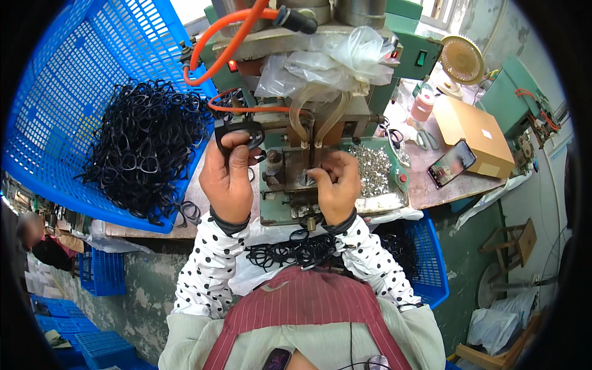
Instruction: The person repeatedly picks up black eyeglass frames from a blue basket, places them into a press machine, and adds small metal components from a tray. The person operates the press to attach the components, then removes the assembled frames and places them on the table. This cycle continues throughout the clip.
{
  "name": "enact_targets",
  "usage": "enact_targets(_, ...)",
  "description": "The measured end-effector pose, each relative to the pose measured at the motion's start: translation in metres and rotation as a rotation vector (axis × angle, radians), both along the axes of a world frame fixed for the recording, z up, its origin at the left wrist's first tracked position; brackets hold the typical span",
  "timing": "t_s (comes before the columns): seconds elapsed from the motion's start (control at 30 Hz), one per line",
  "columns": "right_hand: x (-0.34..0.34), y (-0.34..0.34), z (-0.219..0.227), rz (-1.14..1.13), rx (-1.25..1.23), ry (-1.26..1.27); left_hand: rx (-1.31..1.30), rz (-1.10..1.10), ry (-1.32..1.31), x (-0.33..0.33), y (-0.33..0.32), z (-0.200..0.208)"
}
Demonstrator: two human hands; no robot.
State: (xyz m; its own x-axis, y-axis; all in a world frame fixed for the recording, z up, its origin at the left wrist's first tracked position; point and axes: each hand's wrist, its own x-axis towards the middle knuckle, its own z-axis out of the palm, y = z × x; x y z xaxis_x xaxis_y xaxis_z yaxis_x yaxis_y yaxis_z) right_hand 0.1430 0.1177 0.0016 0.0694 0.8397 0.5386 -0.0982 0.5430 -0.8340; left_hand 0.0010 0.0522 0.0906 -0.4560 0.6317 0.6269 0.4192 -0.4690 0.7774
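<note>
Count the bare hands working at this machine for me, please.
2: the left hand, beside the machine, holding a black frame; and the right hand, fingertips at the machine's front. Neither is hidden, though some fingers are.

Both hands (228,182) (339,190) forward, fingers (346,162) curled

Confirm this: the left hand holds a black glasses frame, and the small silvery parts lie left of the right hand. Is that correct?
No: in the head view, the small silvery parts lie right of the right hand, not left. The left hand does hold a black glasses frame.
</note>
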Motion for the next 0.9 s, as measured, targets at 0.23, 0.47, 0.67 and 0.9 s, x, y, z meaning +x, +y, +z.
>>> enact_targets(0.23,0.008,0.004,0.002,0.058,-0.028,-0.050,0.097,-0.299,0.664,0.005,-0.017,-0.024)
enact_targets(0.47,0.102,0.076,-0.034,-0.662,0.069,-0.937,0.242,-0.450,0.835,0.034,-0.004,-0.075)
enact_targets(0.67,0.138,0.070,-0.066,-0.460,0.059,-1.067,0.246,-0.498,0.903,0.027,-0.001,-0.079)
enact_targets(0.9,0.113,0.072,-0.084,-0.508,0.206,-0.879,0.208,-0.494,0.951,0.026,-0.005,-0.075)
